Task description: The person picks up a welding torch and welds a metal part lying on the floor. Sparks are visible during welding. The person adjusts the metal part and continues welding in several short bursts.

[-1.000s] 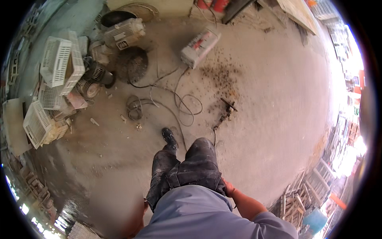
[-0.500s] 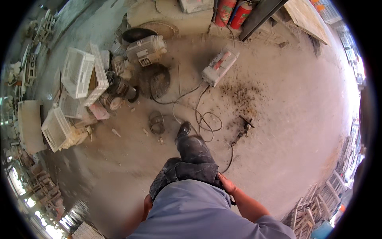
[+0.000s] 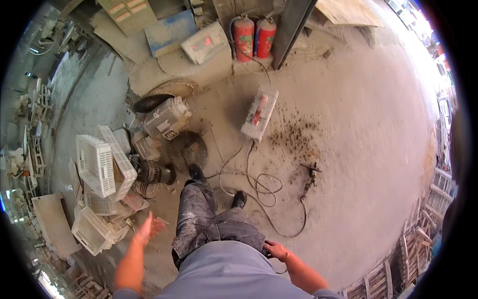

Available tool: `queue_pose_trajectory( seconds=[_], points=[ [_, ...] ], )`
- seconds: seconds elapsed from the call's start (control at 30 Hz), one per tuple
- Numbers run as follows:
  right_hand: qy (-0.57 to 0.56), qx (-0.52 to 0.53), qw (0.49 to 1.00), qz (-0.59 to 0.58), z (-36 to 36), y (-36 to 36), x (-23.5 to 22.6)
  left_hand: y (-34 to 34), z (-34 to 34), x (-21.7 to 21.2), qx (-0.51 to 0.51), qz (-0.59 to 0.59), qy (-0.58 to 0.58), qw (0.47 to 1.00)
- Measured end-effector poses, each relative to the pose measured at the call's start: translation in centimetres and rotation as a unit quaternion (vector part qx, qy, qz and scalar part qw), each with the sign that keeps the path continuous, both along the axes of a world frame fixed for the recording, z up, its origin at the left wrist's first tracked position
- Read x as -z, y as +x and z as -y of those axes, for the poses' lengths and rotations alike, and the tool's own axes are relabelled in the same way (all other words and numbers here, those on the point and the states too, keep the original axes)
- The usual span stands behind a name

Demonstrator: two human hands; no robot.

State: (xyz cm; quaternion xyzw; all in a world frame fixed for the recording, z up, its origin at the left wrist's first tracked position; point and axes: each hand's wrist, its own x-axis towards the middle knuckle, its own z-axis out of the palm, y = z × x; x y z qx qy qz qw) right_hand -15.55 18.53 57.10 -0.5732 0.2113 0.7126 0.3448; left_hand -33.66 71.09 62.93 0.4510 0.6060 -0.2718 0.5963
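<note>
I stand on a dusty concrete floor and look down past my grey shirt and stained trousers. My left hand (image 3: 151, 226) swings out at my left side, fingers apart, holding nothing, above a pile of white plastic crates (image 3: 102, 164). My right hand (image 3: 275, 249) rests against my right hip with the fingers loosely curled and nothing in it. In front of my feet a black cable (image 3: 261, 187) runs in loops from a white box-shaped welding machine (image 3: 259, 112) to an electrode holder (image 3: 309, 177) lying on the floor.
An electric motor (image 3: 167, 117) and a round dark disc (image 3: 186, 147) lie ahead to the left. Two red fire extinguishers (image 3: 253, 37) stand by a dark steel column (image 3: 291, 30). Wooden pallets (image 3: 423, 234) line the right side. Boards and panels lean at the back.
I have walked forward: the welding machine, cable and crates have come closer and the extinguishers are now in view. My left arm has swung out to the side.
</note>
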Motion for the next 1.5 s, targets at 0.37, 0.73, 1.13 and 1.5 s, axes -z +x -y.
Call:
queue_pose_trajectory(
  seconds=[0.37,0.73,1.13,1.5],
  points=[
    [-0.144,0.163,0.958,0.185,-17.4,7.4,3.7,25.7,-25.0,6.3,0.169,0.111,0.225,0.953],
    [-0.012,-0.069,0.817,0.572,-36.6,40.8,-0.2,24.4,-26.0,6.9,0.195,-0.022,0.123,0.973],
    [0.062,-0.277,0.667,0.689,-68.4,77.2,2.5,7.3,-14.7,14.5,0.108,-0.082,0.055,0.989],
    [0.051,-0.471,0.642,0.603,-77.2,87.5,20.5,23.7,-4.4,6.5,-0.189,-0.064,-0.023,0.980]
  ],
)
